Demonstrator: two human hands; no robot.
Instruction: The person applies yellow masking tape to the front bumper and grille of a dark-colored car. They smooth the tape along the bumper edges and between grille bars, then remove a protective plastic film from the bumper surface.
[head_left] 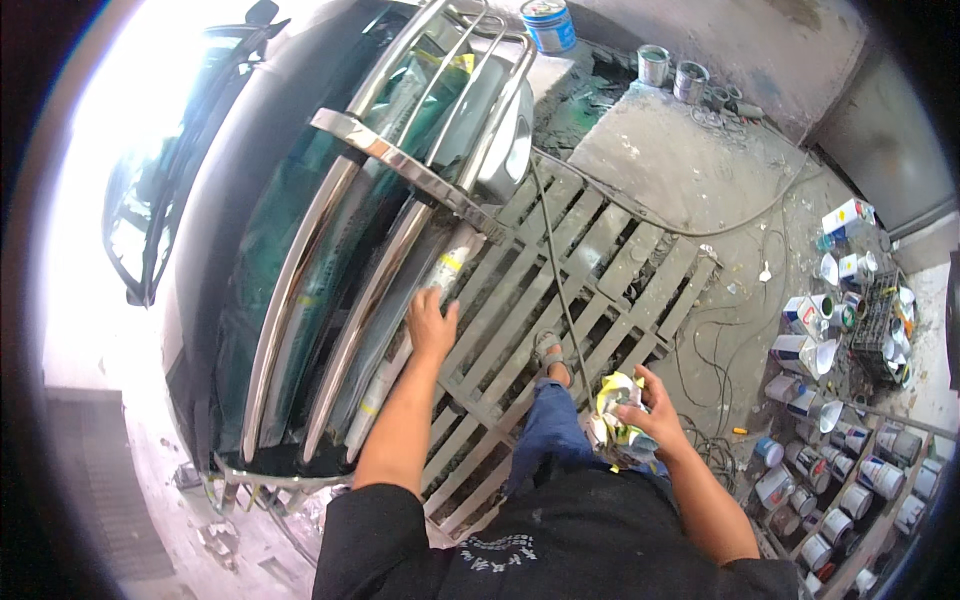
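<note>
My left hand (pixel 432 322) reaches to a long bar wrapped in whitish paper (pixel 378 385), with strips of yellow tape (pixel 449 262) on it. Its fingers are apart, with nothing visible in them; whether they touch the wrapping I cannot tell. Beside that bar run shiny chrome tubes (pixel 300 300), joined by a flat chrome crosspiece (pixel 400 165), across the dark front of a vehicle (pixel 225 215). Close to my body, my right hand (pixel 655 413) is closed around a crumpled wad of yellow tape and paper (pixel 612 410).
Underfoot lies a slatted pallet (pixel 520 300), crossed by a dark hose (pixel 553 250). More cables (pixel 730 330) snake over the floor at right. Several paint cans (pixel 830 480) crowd a rack at lower right, near a black crate (pixel 880 320). A blue bucket (pixel 549 28) stands at the back.
</note>
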